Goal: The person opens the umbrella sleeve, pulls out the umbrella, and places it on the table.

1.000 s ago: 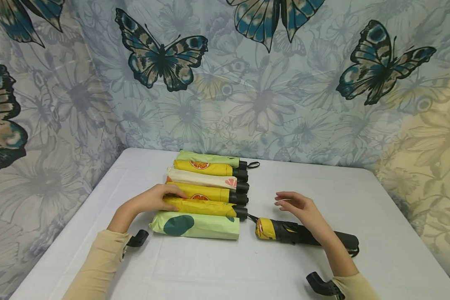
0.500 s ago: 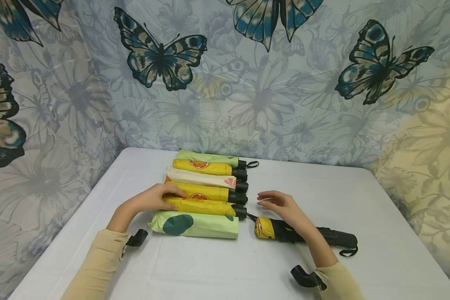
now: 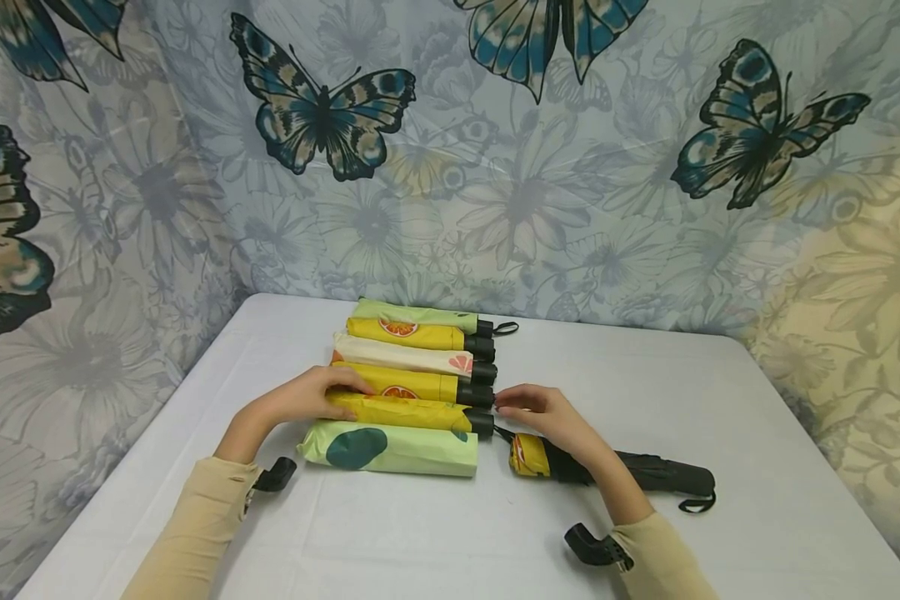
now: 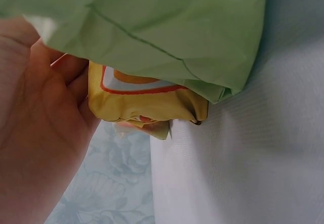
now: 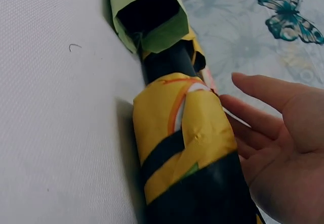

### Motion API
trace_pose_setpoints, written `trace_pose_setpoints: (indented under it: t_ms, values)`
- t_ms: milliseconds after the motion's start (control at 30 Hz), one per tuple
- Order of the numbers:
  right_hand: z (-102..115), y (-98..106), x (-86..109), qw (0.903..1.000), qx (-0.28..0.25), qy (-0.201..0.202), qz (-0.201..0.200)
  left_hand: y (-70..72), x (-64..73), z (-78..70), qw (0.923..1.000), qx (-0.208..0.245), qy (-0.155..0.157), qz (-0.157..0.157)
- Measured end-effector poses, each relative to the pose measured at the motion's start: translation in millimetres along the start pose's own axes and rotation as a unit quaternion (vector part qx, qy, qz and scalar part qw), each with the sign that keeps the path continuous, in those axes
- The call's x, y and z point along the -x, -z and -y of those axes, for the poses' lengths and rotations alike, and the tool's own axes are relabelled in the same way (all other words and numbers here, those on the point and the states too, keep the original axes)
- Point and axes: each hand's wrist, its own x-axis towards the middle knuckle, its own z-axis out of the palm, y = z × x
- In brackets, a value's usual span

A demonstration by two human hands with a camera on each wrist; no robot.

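Observation:
Several folded umbrellas in sleeves lie side by side in a row. My left hand [image 3: 311,396] rests over the left end of a yellow umbrella [image 3: 408,413], fingers on its far side and thumb on its near side. Nearest me is a light green umbrella sleeve [image 3: 427,452], its right end a dark opening in the right wrist view. My right hand [image 3: 551,415], fingers slightly bent, is by the black handles and holds nothing visible. Below it lies a folded black and yellow umbrella [image 3: 531,457], partly hidden by the forearm.
Farther back are another yellow umbrella [image 3: 427,388], a cream one [image 3: 397,354], a yellow one with an orange slice [image 3: 438,337] and a light green one [image 3: 420,314]. All lie on a white-covered table [image 3: 390,542] before a butterfly-print cloth [image 3: 525,200].
My right hand has moved left, from above the black and yellow umbrella to beside the handle ends of the row. My left hand has stayed in place.

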Motion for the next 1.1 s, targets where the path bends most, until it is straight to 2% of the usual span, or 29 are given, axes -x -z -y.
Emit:
trace_pose_setpoints:
  t_ms: [633, 1100]
  values:
    - [5, -13, -9.3, 0.9988, 0.028, 0.022, 0.033, 0.3, 0.0, -1.6, 1.0000, 0.003, 0.003, 0.000]
    - [5, -20, -12.1, 0.9972, 0.067, 0.002, 0.032, 1.0, 0.5, -4.7, 1.0000, 0.004, 0.003, 0.000]
